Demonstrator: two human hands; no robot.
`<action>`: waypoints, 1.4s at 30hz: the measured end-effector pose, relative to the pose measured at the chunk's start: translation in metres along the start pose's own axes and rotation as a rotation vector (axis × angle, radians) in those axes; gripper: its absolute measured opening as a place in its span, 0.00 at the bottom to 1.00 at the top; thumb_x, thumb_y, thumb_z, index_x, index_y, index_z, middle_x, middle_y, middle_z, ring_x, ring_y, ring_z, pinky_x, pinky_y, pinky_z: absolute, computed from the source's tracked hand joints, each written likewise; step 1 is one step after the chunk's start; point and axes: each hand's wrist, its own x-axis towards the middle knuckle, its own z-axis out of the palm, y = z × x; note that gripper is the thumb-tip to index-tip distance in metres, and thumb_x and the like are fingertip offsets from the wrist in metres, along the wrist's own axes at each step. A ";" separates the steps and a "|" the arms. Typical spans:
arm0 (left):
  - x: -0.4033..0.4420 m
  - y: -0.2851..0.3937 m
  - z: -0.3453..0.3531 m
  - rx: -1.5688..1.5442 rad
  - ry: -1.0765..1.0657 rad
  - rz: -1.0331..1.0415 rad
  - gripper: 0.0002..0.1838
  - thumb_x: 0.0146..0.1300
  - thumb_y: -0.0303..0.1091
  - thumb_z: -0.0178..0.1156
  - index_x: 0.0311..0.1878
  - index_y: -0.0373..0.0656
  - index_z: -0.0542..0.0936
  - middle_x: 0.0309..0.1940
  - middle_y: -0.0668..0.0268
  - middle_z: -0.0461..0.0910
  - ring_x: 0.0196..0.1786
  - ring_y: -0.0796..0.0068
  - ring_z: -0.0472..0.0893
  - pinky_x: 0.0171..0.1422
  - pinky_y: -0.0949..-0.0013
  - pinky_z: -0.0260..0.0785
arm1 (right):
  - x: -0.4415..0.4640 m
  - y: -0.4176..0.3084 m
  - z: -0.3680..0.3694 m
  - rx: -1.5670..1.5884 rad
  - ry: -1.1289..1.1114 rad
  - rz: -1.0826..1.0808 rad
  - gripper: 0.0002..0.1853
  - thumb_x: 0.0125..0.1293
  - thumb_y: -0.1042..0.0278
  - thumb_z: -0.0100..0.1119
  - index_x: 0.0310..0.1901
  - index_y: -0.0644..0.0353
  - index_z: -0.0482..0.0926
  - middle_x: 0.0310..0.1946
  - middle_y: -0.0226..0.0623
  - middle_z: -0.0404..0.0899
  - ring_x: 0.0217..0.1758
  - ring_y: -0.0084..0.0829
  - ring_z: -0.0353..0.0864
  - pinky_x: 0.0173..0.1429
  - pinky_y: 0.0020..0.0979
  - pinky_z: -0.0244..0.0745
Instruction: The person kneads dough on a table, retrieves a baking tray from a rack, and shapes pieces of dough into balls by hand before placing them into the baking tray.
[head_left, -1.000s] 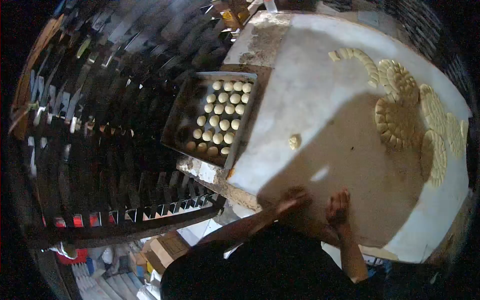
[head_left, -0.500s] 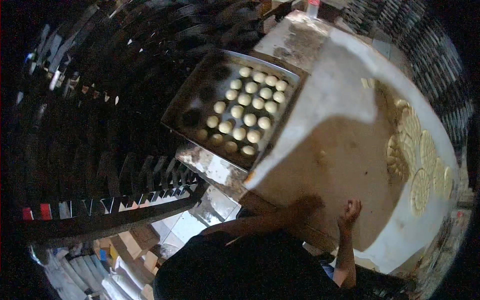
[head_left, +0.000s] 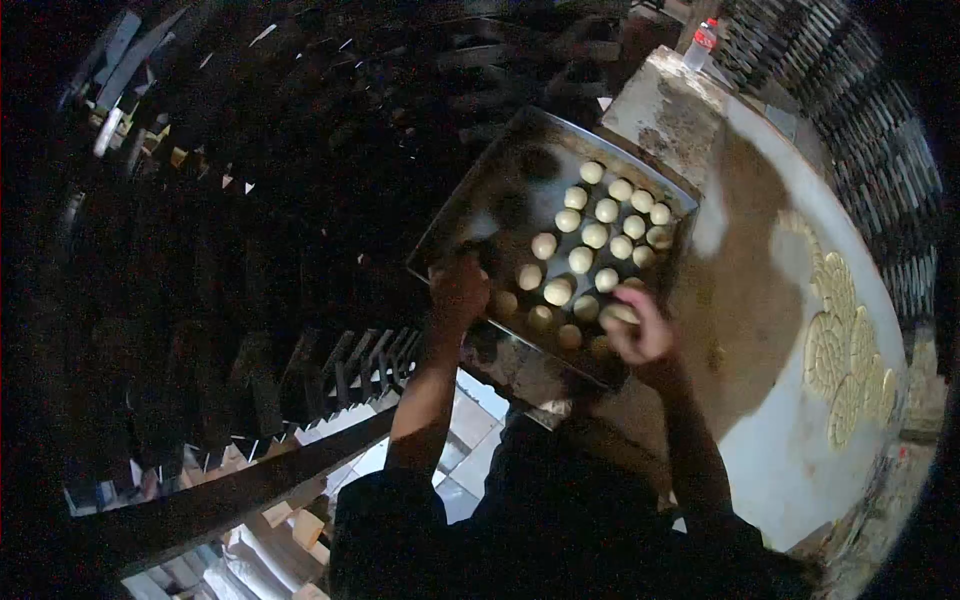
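A dark metal tray (head_left: 480, 215) holds rows of pale round dough balls (head_left: 594, 236). My left hand (head_left: 460, 288) is at the tray's near left edge, its fingers closed over the rim in shadow. Over the near right corner of the tray, my right hand (head_left: 642, 330) has its fingers curled round a dough ball (head_left: 620, 314); the hand is slightly blurred. On the right side of the pale worktable (head_left: 775, 455) lie flat dough pieces with a scored, segmented look (head_left: 827, 350), some overlapping.
A clear bottle with a red cap and label (head_left: 702, 45) stands at the table's far corner. A dark slatted structure (head_left: 300, 380) is at the left. Boxes and pale bags (head_left: 250, 565) lie at the lower left. My shadow falls across the table.
The view has swung left. Both my hands have moved from over the worktable to the tray, the left to its rim and the right to the dough balls, where it has closed on one.
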 end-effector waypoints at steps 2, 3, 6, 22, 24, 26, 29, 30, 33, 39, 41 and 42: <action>0.006 0.010 -0.015 0.019 -0.049 -0.084 0.36 0.59 0.54 0.63 0.65 0.39 0.70 0.60 0.49 0.75 0.63 0.47 0.73 0.64 0.39 0.61 | 0.068 -0.055 0.051 -0.047 -0.037 -0.330 0.21 0.62 0.65 0.68 0.55 0.61 0.75 0.44 0.42 0.80 0.48 0.37 0.81 0.53 0.37 0.76; 0.007 0.013 -0.012 -0.034 -0.030 -0.128 0.37 0.59 0.55 0.63 0.65 0.40 0.70 0.60 0.49 0.74 0.64 0.47 0.72 0.65 0.39 0.60 | 0.093 -0.048 0.077 -0.107 -0.073 -0.453 0.22 0.61 0.65 0.68 0.55 0.61 0.75 0.46 0.44 0.80 0.51 0.41 0.81 0.54 0.39 0.77; 0.003 0.010 -0.002 -0.012 0.100 -0.125 0.42 0.56 0.59 0.64 0.67 0.40 0.69 0.62 0.47 0.73 0.65 0.45 0.72 0.67 0.38 0.58 | 0.132 -0.012 0.134 -0.456 -0.303 -0.396 0.22 0.60 0.63 0.67 0.54 0.62 0.75 0.59 0.48 0.73 0.62 0.52 0.73 0.62 0.46 0.72; 0.135 0.422 0.049 -0.688 -0.534 0.538 0.37 0.57 0.52 0.70 0.65 0.42 0.73 0.58 0.48 0.78 0.60 0.51 0.79 0.61 0.54 0.73 | -0.278 0.207 -0.188 -0.889 0.854 0.305 0.17 0.66 0.55 0.58 0.33 0.64 0.75 0.30 0.46 0.74 0.35 0.47 0.75 0.45 0.43 0.72; 0.121 0.545 0.151 -0.719 -0.804 0.632 0.36 0.58 0.54 0.69 0.64 0.42 0.75 0.56 0.50 0.79 0.58 0.55 0.80 0.60 0.56 0.74 | -0.354 0.243 -0.214 -0.850 0.929 0.364 0.17 0.67 0.55 0.58 0.31 0.63 0.75 0.30 0.46 0.73 0.35 0.48 0.74 0.47 0.44 0.70; 0.117 0.620 0.196 -0.567 -0.746 0.649 0.33 0.62 0.54 0.66 0.63 0.41 0.75 0.55 0.52 0.79 0.55 0.59 0.81 0.60 0.58 0.74 | -0.406 0.236 -0.225 -0.596 1.033 0.547 0.16 0.68 0.56 0.57 0.30 0.62 0.74 0.29 0.45 0.73 0.35 0.47 0.73 0.48 0.45 0.68; 0.149 0.700 0.303 -0.925 -0.625 0.721 0.33 0.67 0.58 0.58 0.63 0.40 0.75 0.54 0.52 0.80 0.53 0.59 0.81 0.60 0.58 0.74 | -0.420 0.219 -0.256 -0.528 1.143 0.699 0.19 0.69 0.53 0.56 0.29 0.61 0.73 0.26 0.42 0.72 0.33 0.43 0.71 0.45 0.45 0.65; 0.169 0.729 0.321 -0.939 -0.562 0.645 0.32 0.67 0.57 0.59 0.63 0.40 0.75 0.55 0.52 0.79 0.53 0.59 0.81 0.60 0.58 0.74 | -0.422 0.220 -0.254 -0.588 1.124 0.696 0.18 0.68 0.54 0.56 0.28 0.61 0.73 0.26 0.41 0.71 0.32 0.42 0.71 0.44 0.44 0.65; 0.215 0.824 0.327 -0.617 -0.323 0.445 0.31 0.67 0.56 0.59 0.63 0.40 0.75 0.55 0.52 0.78 0.53 0.59 0.81 0.58 0.59 0.74 | -0.416 0.229 -0.267 -0.680 1.097 0.687 0.16 0.67 0.57 0.57 0.28 0.60 0.73 0.25 0.39 0.71 0.32 0.40 0.71 0.42 0.43 0.64; 0.209 0.893 0.342 -0.448 -0.188 0.369 0.29 0.68 0.53 0.59 0.62 0.41 0.74 0.55 0.51 0.76 0.53 0.60 0.80 0.53 0.59 0.75 | -0.400 0.229 -0.286 -0.560 1.205 0.722 0.11 0.63 0.63 0.59 0.27 0.58 0.72 0.25 0.37 0.70 0.33 0.39 0.71 0.44 0.42 0.62; 0.194 0.869 0.324 -0.551 -0.214 0.366 0.28 0.69 0.52 0.59 0.62 0.41 0.74 0.56 0.51 0.76 0.53 0.60 0.80 0.52 0.60 0.76 | -0.392 0.232 -0.289 -0.555 1.262 0.693 0.10 0.62 0.64 0.60 0.27 0.57 0.72 0.26 0.37 0.70 0.34 0.39 0.70 0.45 0.42 0.61; 0.184 0.849 0.311 -0.608 -0.240 0.353 0.27 0.69 0.52 0.60 0.61 0.41 0.74 0.56 0.50 0.75 0.52 0.60 0.80 0.51 0.60 0.76 | -0.391 0.236 -0.290 -0.559 1.277 0.678 0.10 0.61 0.64 0.60 0.27 0.57 0.72 0.26 0.37 0.70 0.34 0.39 0.70 0.46 0.42 0.61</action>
